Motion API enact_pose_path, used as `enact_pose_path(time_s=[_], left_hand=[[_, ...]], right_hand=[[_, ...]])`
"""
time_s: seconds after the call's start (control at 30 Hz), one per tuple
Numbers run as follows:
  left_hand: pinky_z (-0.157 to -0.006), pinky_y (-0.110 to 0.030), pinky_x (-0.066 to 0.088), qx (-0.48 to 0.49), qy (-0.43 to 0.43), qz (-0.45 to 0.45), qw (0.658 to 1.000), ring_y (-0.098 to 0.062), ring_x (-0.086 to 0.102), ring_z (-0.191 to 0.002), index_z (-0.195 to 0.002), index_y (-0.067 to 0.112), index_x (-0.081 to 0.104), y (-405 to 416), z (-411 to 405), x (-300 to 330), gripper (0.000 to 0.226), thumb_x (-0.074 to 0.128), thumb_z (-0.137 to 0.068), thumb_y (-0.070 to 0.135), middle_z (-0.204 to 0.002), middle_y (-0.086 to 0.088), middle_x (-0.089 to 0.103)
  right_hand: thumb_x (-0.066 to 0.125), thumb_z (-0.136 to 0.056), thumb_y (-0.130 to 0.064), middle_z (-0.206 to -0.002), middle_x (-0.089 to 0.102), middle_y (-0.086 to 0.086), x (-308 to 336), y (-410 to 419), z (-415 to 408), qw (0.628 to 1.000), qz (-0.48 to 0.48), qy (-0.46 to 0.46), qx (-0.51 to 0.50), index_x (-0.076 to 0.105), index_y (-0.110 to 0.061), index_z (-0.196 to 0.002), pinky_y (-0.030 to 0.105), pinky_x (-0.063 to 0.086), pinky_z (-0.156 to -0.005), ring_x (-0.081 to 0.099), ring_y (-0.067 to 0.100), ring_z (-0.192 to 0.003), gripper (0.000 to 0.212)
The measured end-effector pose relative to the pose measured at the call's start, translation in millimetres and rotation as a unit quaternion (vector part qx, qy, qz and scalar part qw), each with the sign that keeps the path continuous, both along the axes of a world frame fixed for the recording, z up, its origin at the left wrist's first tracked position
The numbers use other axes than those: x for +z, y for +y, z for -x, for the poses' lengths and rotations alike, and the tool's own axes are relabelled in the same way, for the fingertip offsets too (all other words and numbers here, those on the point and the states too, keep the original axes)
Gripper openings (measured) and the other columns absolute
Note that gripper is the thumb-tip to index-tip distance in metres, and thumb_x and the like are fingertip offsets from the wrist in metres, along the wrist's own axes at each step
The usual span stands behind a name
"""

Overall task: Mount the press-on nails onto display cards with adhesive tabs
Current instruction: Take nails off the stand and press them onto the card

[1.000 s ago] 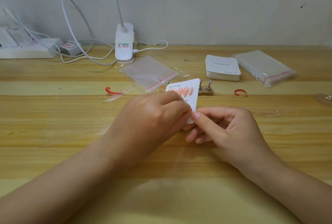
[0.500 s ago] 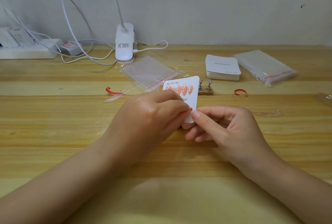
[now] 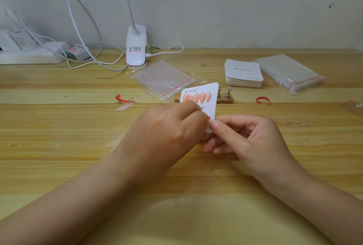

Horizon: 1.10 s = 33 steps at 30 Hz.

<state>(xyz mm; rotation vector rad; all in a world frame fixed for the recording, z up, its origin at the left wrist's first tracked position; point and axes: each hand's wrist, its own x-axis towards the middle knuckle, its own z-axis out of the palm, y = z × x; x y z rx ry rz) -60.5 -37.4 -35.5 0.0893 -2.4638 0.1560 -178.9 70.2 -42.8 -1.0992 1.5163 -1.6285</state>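
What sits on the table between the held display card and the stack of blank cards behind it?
In the head view, a small wooden nail stand with metal holders sits between the display card and the card stack.

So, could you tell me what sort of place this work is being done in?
Probably a small home or craft workstation for packing handmade nails: a wooden desk against a plain wall, a clip-on lamp, a stack of blank display cards, and clear resealable bags.
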Motion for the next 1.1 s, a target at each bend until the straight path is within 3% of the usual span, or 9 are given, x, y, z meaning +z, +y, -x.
enact_pose_path(time_s=[0.13,0.27,0.57,0.7,0.87,1.1], left_hand=[[-0.041,-0.033,0.045,0.007,0.006,-0.009,1.000,-0.023,0.058,-0.052,-0.068,0.005,0.066,1.9,2.0,2.2,0.025,0.055,-0.087,0.015,-0.069,-0.006,0.065],[-0.046,-0.034,0.041,0.008,0.028,-0.041,0.999,-0.022,0.059,-0.054,-0.067,0.005,0.066,2.6,3.4,1.8,0.020,0.060,-0.083,0.014,-0.068,-0.005,0.065],[-0.058,-0.027,0.045,0.008,0.087,-0.222,0.971,-0.008,0.053,-0.063,-0.068,0.005,0.068,4.5,6.0,-4.3,0.012,0.069,-0.078,0.011,-0.067,0.002,0.064],[-0.060,-0.026,0.049,0.006,0.100,-0.298,0.949,-0.012,0.058,-0.062,-0.065,0.005,0.068,5.2,5.9,-3.0,0.008,0.068,-0.074,0.006,-0.063,0.000,0.065],[-0.064,-0.019,0.054,0.000,0.094,-0.434,0.896,-0.002,0.063,-0.062,-0.068,0.015,0.069,5.7,3.9,-1.3,0.010,0.069,-0.073,0.006,-0.065,0.009,0.067],[-0.065,-0.017,0.053,-0.009,0.064,-0.441,0.895,-0.001,0.063,-0.064,-0.071,0.016,0.067,5.6,5.4,0.2,0.008,0.073,-0.072,0.021,-0.066,0.009,0.066]], right_hand=[[0.055,-0.085,0.000,-0.058,0.068,-0.001,-0.8,0.7,-0.4,1.000,-0.001,0.008,0.002,0.068,-0.007,-0.070,0.015,0.050,-0.049,0.065,0.008,-0.050,0.021],[0.055,-0.085,0.000,-0.057,0.067,-0.002,-0.8,0.9,-1.4,1.000,0.001,0.017,0.003,0.068,-0.009,-0.070,0.015,0.050,-0.050,0.065,0.008,-0.051,0.022],[0.057,-0.085,-0.002,-0.056,0.068,-0.001,-0.3,0.7,-1.1,1.000,0.003,0.016,-0.001,0.070,-0.017,-0.071,0.015,0.051,-0.051,0.066,0.009,-0.053,0.025],[0.057,-0.085,-0.002,-0.060,0.069,-0.001,-0.5,0.6,0.0,1.000,-0.005,0.013,-0.002,0.071,-0.018,-0.071,0.015,0.050,-0.051,0.067,0.009,-0.055,0.025],[0.058,-0.085,-0.004,-0.063,0.070,0.002,-1.4,-0.1,0.9,1.000,-0.018,-0.002,-0.011,0.071,-0.016,-0.074,0.013,0.049,-0.050,0.067,0.010,-0.055,0.021],[0.058,-0.085,-0.006,-0.064,0.071,0.000,-2.5,-0.1,1.0,1.000,-0.017,0.004,-0.016,0.072,-0.019,-0.074,0.015,0.050,-0.051,0.068,0.011,-0.056,0.021]])
